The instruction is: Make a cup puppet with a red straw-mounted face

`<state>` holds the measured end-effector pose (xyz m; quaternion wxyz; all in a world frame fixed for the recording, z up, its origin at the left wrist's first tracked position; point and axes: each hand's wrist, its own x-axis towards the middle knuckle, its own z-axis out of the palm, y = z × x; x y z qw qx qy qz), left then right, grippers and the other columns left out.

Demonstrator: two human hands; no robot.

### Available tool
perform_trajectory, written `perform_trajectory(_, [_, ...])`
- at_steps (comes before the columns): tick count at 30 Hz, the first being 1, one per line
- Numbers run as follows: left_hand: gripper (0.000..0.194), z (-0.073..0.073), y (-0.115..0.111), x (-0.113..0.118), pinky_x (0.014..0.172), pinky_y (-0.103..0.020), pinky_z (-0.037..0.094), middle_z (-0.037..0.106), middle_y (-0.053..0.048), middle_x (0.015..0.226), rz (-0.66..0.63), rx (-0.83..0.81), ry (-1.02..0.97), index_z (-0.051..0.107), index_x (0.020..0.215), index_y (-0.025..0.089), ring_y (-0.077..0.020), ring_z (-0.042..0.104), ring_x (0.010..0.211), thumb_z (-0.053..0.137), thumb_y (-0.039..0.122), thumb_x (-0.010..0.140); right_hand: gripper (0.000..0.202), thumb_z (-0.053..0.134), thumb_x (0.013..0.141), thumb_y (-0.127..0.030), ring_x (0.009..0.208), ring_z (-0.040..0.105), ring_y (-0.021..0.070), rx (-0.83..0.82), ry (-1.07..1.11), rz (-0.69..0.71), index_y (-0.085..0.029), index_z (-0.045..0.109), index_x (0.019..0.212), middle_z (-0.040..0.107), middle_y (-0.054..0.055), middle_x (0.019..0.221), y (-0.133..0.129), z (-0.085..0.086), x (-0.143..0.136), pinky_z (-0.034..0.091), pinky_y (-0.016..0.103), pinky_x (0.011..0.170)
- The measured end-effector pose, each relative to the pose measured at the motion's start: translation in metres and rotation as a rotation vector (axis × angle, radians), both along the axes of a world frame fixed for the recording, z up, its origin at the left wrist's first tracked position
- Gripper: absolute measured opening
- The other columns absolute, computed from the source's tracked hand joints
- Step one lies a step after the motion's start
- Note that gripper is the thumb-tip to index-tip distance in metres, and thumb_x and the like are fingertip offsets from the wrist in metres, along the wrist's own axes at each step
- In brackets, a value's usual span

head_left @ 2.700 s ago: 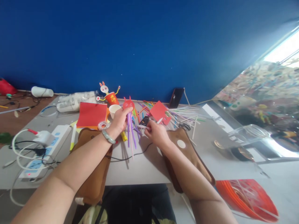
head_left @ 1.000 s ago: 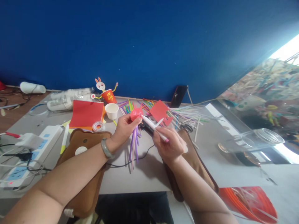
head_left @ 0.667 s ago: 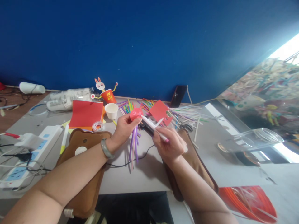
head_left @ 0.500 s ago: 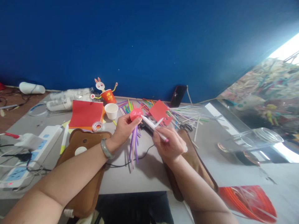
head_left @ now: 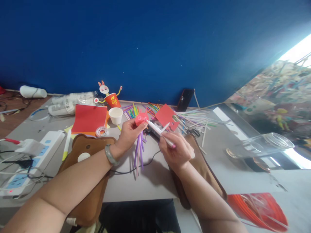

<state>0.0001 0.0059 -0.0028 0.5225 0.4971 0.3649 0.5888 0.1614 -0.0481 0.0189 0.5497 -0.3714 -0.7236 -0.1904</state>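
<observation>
My left hand pinches a small red paper cutout with drawn markings, holding it up over the middle of the table. My right hand grips a white marker with a pink end, its tip touching or very close to the cutout's right side. Purple sticks lie below the cutout. Just behind my right hand is a red paper sheet with cut edges. A white paper cup stands left of the cutout, near a rabbit figure on a red cup.
Red paper and a tape roll lie at the left, near a power strip. Brown pads sit under both forearms. A phone leans on the blue wall. Scissors, scattered sticks and a clear jar are at the right.
</observation>
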Motion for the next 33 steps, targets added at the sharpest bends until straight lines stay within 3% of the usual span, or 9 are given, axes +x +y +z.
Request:
perform_trajectory(26, [0.02, 0.0011, 0.0, 0.0003, 0.061, -0.024, 0.041, 0.059, 0.001, 0.07, 0.003, 0.006, -0.008, 0.069, 0.078, 0.015, -0.0105, 0.049, 0.065, 0.074, 0.035, 0.077, 0.019, 0.069, 0.08, -0.009, 0.064, 0.069, 0.011, 0.017, 0.003, -0.009, -0.021, 0.066, 0.094, 0.073, -0.001, 0.077, -0.0005, 0.0004, -0.0012, 0.055, 0.02, 0.06])
perform_trajectory(33, [0.017, 0.006, -0.0031, 0.0008, 0.063, -0.024, 0.043, 0.059, 0.001, 0.071, 0.025, -0.014, 0.011, 0.067, 0.074, 0.016, -0.0112, 0.05, 0.066, 0.071, 0.032, 0.077, 0.013, 0.067, 0.084, -0.016, 0.064, 0.069, 0.0141, 0.033, 0.022, -0.034, -0.023, 0.066, 0.095, 0.072, 0.0, 0.075, -0.0018, -0.0026, 0.0013, 0.057, 0.025, 0.06])
